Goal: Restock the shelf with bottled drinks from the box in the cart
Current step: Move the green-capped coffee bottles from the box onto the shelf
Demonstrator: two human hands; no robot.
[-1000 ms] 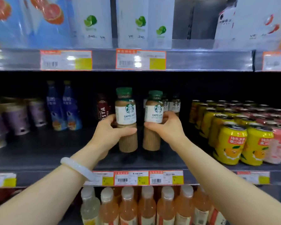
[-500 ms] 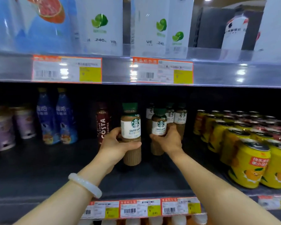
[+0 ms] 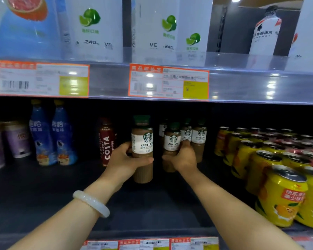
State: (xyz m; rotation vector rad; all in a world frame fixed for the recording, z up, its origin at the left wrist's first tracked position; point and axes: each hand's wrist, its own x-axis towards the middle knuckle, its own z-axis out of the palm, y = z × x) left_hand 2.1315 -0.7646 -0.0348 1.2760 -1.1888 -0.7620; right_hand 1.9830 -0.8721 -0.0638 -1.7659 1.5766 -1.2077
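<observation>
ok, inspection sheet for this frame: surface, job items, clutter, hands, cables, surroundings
Surface: dark shelf, bare at the front centre.
Job's things: two latte bottles, one per hand; left bottle nearer the front, right bottle pushed against the stocked latte bottles behind. Whether either base is set down cannot be told.
Clutter: Costa bottle, blue bottles, purple cups to the left; yellow cans in rows to the right.
Hands: left hand grips its bottle at mid-body; right hand grips its bottle.
Cables: nothing seen.
Surroundings: upper shelf with lime-print cartons, price tags on its edge; box and cart out of view.
</observation>
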